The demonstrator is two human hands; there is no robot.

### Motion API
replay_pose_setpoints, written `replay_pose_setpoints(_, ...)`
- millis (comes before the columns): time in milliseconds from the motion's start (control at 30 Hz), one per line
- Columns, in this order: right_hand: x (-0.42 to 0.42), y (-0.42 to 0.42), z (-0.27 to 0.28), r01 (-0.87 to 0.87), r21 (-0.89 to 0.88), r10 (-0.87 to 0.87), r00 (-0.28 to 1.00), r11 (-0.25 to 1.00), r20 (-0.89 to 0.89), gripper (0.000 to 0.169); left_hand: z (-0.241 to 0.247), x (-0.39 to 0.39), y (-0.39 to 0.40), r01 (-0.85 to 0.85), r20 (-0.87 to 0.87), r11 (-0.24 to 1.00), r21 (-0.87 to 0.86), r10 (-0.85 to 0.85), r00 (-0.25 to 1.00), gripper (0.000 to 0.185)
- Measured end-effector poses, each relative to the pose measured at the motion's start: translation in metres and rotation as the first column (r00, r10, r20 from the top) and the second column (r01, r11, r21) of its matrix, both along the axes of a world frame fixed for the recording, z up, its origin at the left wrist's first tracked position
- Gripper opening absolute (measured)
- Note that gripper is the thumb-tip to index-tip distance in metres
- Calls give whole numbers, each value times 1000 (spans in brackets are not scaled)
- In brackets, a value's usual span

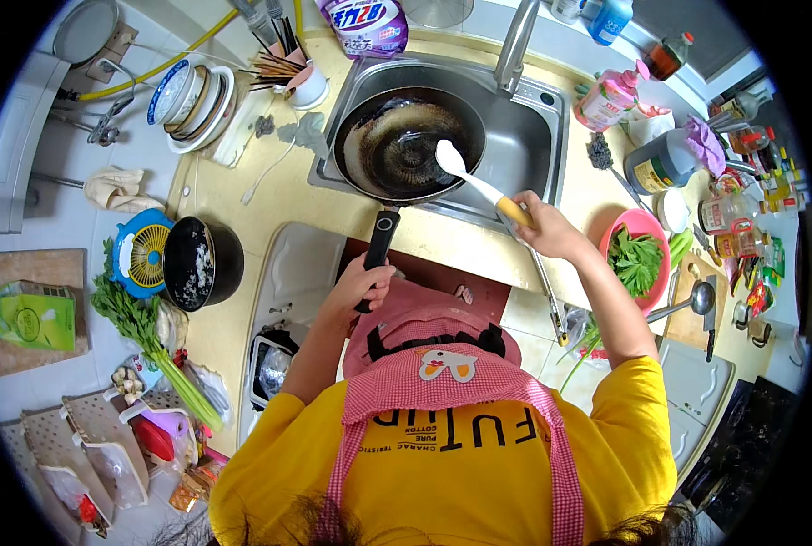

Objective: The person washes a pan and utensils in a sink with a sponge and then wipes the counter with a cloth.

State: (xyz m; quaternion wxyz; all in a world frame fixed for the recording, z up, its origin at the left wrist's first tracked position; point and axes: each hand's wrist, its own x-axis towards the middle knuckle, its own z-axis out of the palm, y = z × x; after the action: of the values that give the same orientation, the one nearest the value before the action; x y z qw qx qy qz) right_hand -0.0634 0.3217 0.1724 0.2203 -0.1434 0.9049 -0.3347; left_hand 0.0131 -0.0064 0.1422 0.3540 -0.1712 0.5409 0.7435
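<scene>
A dark frying pan (378, 153), wet and worn brown inside, rests over the left part of a stainless steel sink (532, 153). Its black handle (382, 239) points towards me, and the fingers of my left hand (365, 283) are wrapped around the lower end. With my right hand (549, 228) I grip the yellow end of a white cleaning brush (481, 184). The brush's white head lies over the right side of the pan's inside; I cannot tell whether its bristles touch the metal. Behind the sink rises a metal faucet (513, 58).
On the left stand a black pot (225, 263), celery (157, 355) and stacked bowls (208, 112). To the right are a pink basin (634, 225) with leafy greens, a ladle (679, 304), a pink pump bottle (603, 102) and a large jug (651, 164).
</scene>
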Motion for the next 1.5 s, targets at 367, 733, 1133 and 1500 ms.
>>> replay_pose_setpoints(367, -26, -14, -34, 205, 358, -223, 975, 911, 8, 37, -47, -77, -22, 167, 70, 986, -2, -166, 984, 17)
replay_pose_setpoints(733, -57, -68, -94, 170, 494, -220, 974, 853, 45, 25, -77, -143, -73, 454, 114, 891, -34, -447, 887, 20)
replay_pose_setpoints(1133, -149, -108, -164, 275, 567, -357, 933, 777, 37, 46, -75, -166, -83, 522, 213, 819, -238, -481, 851, 26)
replay_pose_setpoints(1500, -131, -89, -146, 136, 558, -145, 989, 818, -30, 49, -68, -164, -72, 538, 202, 787, -303, -499, 843, 20)
